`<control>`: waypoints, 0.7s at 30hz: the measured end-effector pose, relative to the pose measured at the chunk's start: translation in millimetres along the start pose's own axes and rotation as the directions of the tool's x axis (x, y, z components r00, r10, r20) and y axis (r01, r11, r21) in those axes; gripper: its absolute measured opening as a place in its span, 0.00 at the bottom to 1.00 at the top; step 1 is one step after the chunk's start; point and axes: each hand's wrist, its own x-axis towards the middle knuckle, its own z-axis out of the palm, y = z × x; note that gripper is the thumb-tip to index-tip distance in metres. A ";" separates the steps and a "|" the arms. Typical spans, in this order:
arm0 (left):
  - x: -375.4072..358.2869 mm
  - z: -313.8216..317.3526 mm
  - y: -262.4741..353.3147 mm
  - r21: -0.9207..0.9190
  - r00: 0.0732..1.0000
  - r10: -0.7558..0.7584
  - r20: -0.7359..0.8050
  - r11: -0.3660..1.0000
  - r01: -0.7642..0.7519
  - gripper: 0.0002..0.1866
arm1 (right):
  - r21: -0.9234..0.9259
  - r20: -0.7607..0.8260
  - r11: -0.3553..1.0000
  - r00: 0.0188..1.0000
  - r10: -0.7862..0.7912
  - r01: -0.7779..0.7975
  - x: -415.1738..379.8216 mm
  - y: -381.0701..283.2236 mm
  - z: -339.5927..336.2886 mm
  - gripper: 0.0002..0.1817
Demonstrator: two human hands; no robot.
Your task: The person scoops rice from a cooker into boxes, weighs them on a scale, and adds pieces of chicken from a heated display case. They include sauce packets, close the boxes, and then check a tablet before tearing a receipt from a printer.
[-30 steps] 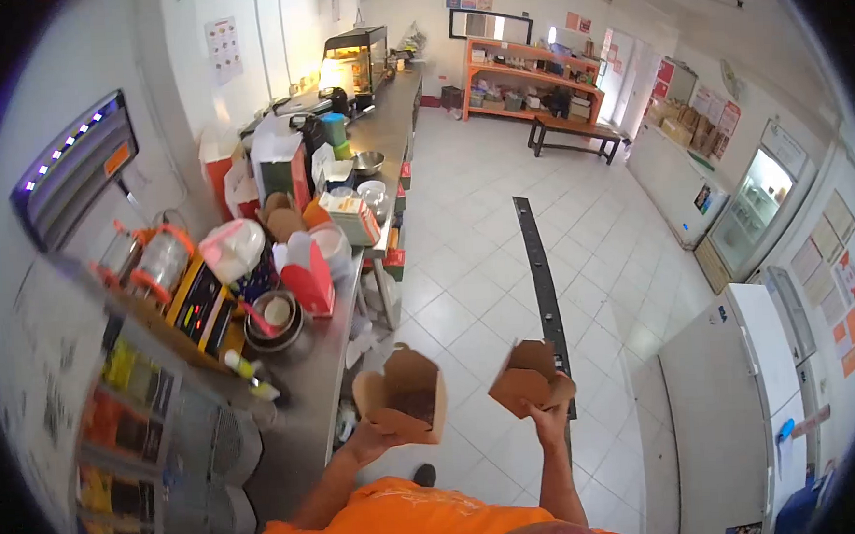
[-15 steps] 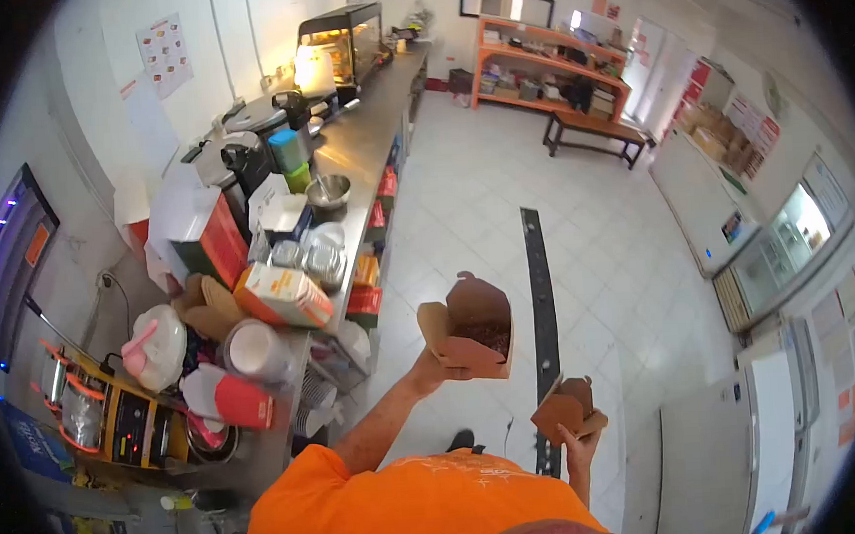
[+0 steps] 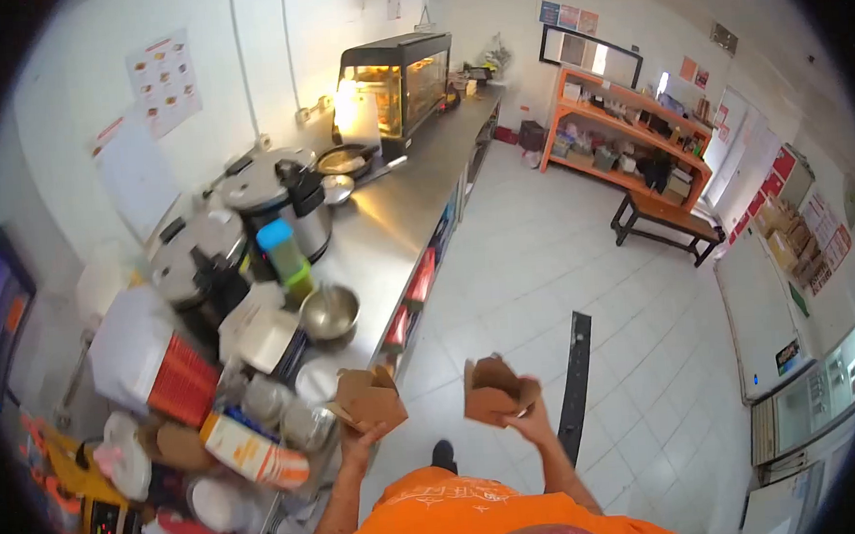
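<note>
A brown cardboard takeout box with raised flaps is held in my left hand, close to the counter's front edge. My right hand grips another brown takeout box by its side, over the floor. The two boxes are at about the same height with a gap between them, and their flaps stand open. From this angle I cannot make out what is inside either one. A steel mixing bowl with a utensil in it sits on the counter beyond my left hand.
Along the left runs a steel counter with pressure cookers, a blue-lidded bottle, cartons and plastic containers. A lit food warmer stands farther back. Across the room are an orange shelf, a bench and a chest freezer.
My view has swung toward the counter and forward. The right box has come up and closer to the left one. Dark food seen in the left box is now hidden.
</note>
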 end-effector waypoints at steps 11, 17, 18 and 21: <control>414.8 309.1 9.1 -0.447 0.953 0.022 0.302 0.886 0.121 0.30 | -0.130 -0.361 0.971 0.922 0.141 -0.200 273.3 80.9 -152.2 0.49; 591.9 420.0 -19.3 -0.551 0.950 -0.142 0.278 0.787 0.279 0.27 | -0.195 -0.406 0.929 0.888 0.217 -0.316 493.5 113.3 -228.2 0.47; 619.5 425.7 -22.0 -0.573 0.961 -0.143 0.236 0.779 0.256 0.25 | -0.232 -0.377 0.911 0.895 0.238 -0.341 542.3 109.4 -225.8 0.46; 713.1 405.5 -51.8 -0.529 0.965 -0.184 0.187 0.809 0.257 0.28 | -0.086 -0.129 0.979 0.976 0.175 -0.187 694.8 155.6 -229.1 0.49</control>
